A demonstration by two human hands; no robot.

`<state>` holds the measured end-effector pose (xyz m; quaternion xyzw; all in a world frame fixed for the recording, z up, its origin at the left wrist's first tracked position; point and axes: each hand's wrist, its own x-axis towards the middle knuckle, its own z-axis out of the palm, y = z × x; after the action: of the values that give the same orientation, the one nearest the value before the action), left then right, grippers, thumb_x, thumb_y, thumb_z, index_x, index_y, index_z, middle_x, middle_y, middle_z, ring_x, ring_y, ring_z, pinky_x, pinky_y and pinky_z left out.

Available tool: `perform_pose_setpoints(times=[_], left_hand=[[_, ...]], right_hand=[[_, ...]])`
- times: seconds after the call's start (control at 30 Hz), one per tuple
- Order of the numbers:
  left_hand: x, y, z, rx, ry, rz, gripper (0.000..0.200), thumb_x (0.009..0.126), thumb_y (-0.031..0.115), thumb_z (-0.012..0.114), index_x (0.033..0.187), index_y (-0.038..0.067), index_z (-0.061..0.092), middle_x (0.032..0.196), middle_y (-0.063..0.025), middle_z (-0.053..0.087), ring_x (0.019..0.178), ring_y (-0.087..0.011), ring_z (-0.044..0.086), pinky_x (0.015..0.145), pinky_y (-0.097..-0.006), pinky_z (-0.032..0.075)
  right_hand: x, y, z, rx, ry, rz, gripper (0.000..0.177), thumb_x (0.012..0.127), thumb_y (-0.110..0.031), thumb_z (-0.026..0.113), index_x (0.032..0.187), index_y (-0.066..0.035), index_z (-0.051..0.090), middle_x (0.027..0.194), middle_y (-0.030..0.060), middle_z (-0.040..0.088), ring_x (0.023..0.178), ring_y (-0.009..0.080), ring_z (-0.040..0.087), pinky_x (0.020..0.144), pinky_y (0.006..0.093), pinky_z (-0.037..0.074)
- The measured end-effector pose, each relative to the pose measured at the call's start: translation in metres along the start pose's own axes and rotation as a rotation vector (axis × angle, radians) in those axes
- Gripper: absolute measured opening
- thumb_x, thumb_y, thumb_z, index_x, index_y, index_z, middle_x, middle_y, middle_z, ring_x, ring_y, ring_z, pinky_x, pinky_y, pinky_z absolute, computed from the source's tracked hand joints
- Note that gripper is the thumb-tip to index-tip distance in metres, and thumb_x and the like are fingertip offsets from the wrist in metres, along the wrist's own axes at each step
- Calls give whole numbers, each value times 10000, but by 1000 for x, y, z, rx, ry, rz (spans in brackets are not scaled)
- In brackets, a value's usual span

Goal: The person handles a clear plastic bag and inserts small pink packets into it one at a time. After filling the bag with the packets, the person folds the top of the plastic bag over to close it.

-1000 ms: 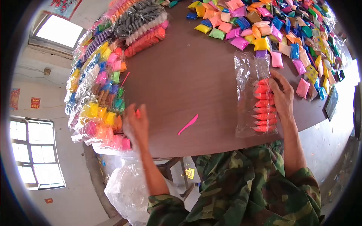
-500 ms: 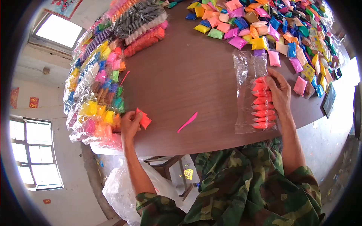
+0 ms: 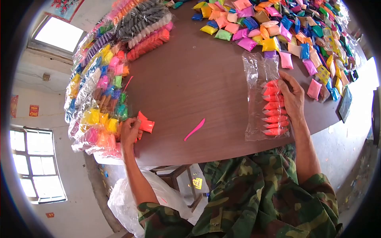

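Note:
My left hand (image 3: 130, 131) pinches red packets (image 3: 146, 125) at the table's left side, beside the stacked bags of coloured packets (image 3: 97, 119). On the right, my right hand (image 3: 293, 95) has its fingers closed on the right edge of a clear plastic bag (image 3: 254, 99). Inside that bag lies a column of several red-pink packets (image 3: 274, 112). A pink plastic knife-shaped tool (image 3: 195, 129) lies on the brown table (image 3: 190, 87) between my hands.
A large heap of loose coloured packets (image 3: 274, 31) covers the back right. Grey and red packets in bags (image 3: 149, 23) are piled at the back left. A dark flat object (image 3: 346, 104) sits at the right edge. Below the table is a white plastic sack (image 3: 147, 194).
My left hand has moved slightly left and down against the stacked bags, and more red now shows at its fingers. My right hand keeps its hold on the bag.

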<state>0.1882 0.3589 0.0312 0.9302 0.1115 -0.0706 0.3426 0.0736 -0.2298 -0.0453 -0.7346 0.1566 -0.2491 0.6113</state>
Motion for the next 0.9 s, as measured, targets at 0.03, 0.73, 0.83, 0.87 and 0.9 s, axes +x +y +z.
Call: perform_pose_setpoints(times=[0.03, 0.73, 0.83, 0.87, 0.9], left_hand=[[-1, 3, 0, 14, -18, -17, 323, 1039, 323, 753, 1084, 4, 726, 734, -55, 684, 524, -91, 601, 449, -252, 463], [-9, 0, 39, -355, 109, -131, 350, 1053, 320, 720, 1151, -16, 722, 870, -52, 703, 639, -97, 642, 509, -257, 540], [-24, 19, 48, -197, 200, -106, 344, 1055, 350, 708, 1097, 8, 706, 860, -34, 681, 658, -94, 643, 525, -243, 540], [-26, 22, 48, -176, 194, -91, 349, 1054, 355, 704, 1084, 7, 702, 862, -34, 678, 673, -95, 646, 531, -247, 543], [-27, 24, 48, -155, 187, -77, 355, 1053, 361, 700, 1071, 7, 699, 864, -34, 675, 689, -96, 649, 537, -252, 547]], right_hand=[[0, 0, 0, -3, -1, 0, 337, 1058, -91, 707, 1380, 6, 718, 1213, 32, 746, 1098, 96, 663, 1008, 266, 531], [-1, -1, 0, 45, -4, 20, 339, 1058, -97, 716, 1380, 11, 720, 1184, 18, 744, 1063, 80, 656, 976, 254, 536], [0, 2, 0, 23, -9, 10, 336, 1057, -95, 716, 1376, 12, 721, 1179, 17, 742, 1057, 79, 654, 970, 256, 537], [0, 2, 0, 26, -9, 15, 335, 1057, -94, 716, 1374, 13, 721, 1178, 17, 742, 1056, 80, 654, 968, 256, 537], [0, 3, 0, 29, -8, 21, 333, 1057, -93, 715, 1372, 14, 722, 1177, 17, 741, 1054, 80, 653, 965, 256, 537]])
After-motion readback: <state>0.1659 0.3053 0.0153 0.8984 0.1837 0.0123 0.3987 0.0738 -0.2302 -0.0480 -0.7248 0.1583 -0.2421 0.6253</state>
